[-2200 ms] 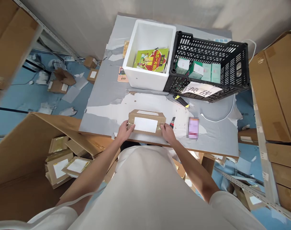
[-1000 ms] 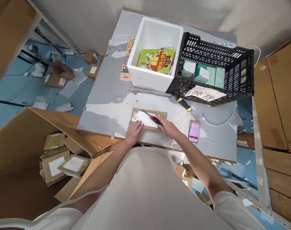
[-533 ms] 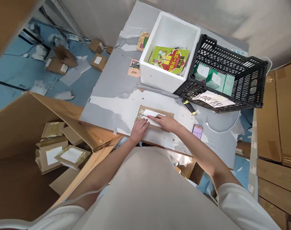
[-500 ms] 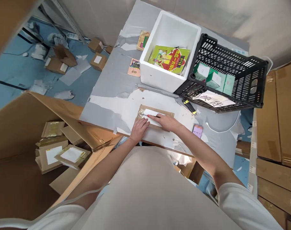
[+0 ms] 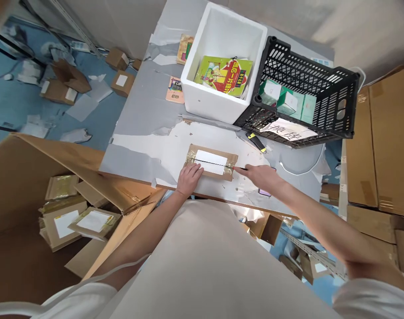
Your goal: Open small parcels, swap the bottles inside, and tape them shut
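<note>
Head view. My left hand lay palm down, fingers extended and close together, on the lower left edge of 1 brown cardboard parcel. My right hand was closed around a red-and-black knife, most of its handle hidden by my fingers; the visible end pointed at the parcel's right end.

Parcel position: flat on the surface, close to my edge of it, in front of my shirt. It bore 1 white label and shiny tape at both ends. A thin dark line ran lengthwise across the label and tape, toward the knife.

Beyond the parcel: 1 white foam box containing green and red books; just beside it on the right, 1 black crate with green cartons inside and a handwritten sheet on its front. A yellow-and-black cutter lay before the crate. 1 phone was mostly covered by my right forearm. On my left, below the surface, a large carton contained flat packages.
</note>
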A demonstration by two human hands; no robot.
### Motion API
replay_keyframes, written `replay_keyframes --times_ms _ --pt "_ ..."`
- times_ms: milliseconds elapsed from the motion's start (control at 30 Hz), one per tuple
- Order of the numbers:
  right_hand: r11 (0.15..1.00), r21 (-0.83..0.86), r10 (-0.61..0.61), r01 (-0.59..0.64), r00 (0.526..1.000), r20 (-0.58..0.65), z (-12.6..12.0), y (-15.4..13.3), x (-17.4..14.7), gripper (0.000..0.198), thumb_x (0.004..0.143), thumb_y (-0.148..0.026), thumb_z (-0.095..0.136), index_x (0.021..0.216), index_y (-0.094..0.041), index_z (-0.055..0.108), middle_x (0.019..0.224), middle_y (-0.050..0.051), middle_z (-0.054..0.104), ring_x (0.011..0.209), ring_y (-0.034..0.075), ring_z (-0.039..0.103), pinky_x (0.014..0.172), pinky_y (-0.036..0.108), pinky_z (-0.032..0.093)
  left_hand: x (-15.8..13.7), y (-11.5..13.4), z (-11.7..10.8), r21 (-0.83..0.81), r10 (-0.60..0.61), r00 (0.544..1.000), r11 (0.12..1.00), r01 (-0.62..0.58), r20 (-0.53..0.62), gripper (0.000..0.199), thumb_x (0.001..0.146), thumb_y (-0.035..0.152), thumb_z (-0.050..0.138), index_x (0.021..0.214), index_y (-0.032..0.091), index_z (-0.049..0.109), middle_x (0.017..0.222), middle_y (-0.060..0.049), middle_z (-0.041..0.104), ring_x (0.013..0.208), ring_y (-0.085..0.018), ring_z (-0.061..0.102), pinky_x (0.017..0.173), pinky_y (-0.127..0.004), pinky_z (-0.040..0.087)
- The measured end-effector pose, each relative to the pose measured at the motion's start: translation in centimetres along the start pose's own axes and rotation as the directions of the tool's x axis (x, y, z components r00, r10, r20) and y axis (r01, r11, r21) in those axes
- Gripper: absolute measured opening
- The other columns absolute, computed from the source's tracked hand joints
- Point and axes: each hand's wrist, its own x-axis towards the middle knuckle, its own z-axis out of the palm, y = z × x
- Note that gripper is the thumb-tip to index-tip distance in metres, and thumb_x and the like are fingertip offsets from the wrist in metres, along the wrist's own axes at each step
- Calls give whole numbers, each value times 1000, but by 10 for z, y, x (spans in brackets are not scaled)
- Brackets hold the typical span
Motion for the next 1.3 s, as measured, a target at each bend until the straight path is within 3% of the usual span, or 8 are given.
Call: replay_keyframes --times_ms 167,267,367,467,600,733,900,1300 --pt "985 132 118 -110 992 -51 26 26 -54 83 74 4 42 141 -44 30 99 5 63 64 14 61 55 24 38 3 5 -7 44 -7 1000 999 6 3 27 92 25 42 109 24 62 116 -9 65 116 -23 53 92 -40 38" --pt "883 449 235 -138 958 -167 44 26 -72 68 82 -7 41 140 -41 34 101 5 63 71 15 60 54 23 41 5 10 -19 74 -3 997 997 -2 75 27 90 27 45 111 25 61 118 -10 63 115 -25 53 92 -43 36" --pt "469 878 447 -93 883 -145 72 16 -75 54 89 -27 39 142 -31 33 92 4 64 63 13 58 49 23 46 16 16 -35 133 9 987 991 -31 161 40 82 38 56 121 25 55 130 -13 54 121 -31 46 98 -50 28" --pt "23 999 522 -39 853 21 99 -2 -60 60 85 -36 48 143 -28 33 80 1 63 50 10 54 41 22 45 42 19 -45 171 87 965 976 -132 247 84 64 56 69 135 21 41 147 -19 31 134 -39 28 103 -54 19" --pt "-162 987 511 25 857 62 113 -24 -38 63 81 -36 54 141 -28 36 76 -2 62 48 7 54 39 19 45 79 17 -44 180 159 916 955 -238 368 117 49 69 70 142 14 28 150 -24 21 138 -42 15 107 -55 11" --pt "-184 982 491 32 869 64 114 -33 -36 63 81 -34 53 141 -27 37 64 -5 57 46 7 52 37 16 43 89 12 -36 192 125 911 958 -214 392 115 49 72 67 142 15 29 145 -23 31 136 -42 21 108 -54 10" --pt "-177 984 450 21 891 61 114 -29 -37 60 83 -32 51 141 -30 37 72 -3 58 46 6 51 36 16 42 85 10 -30 138 141 932 971 -196 334 118 45 73 69 140 14 31 139 -21 39 131 -42 29 109 -55 8" --pt "353 928 430 -117 902 -49 75 -19 -21 61 86 -18 41 145 -25 29 83 2 65 55 12 57 58 27 51 90 14 -23 149 21 953 987 -69 303 113 50 68 69 141 14 29 139 -21 36 129 -42 28 109 -57 6"
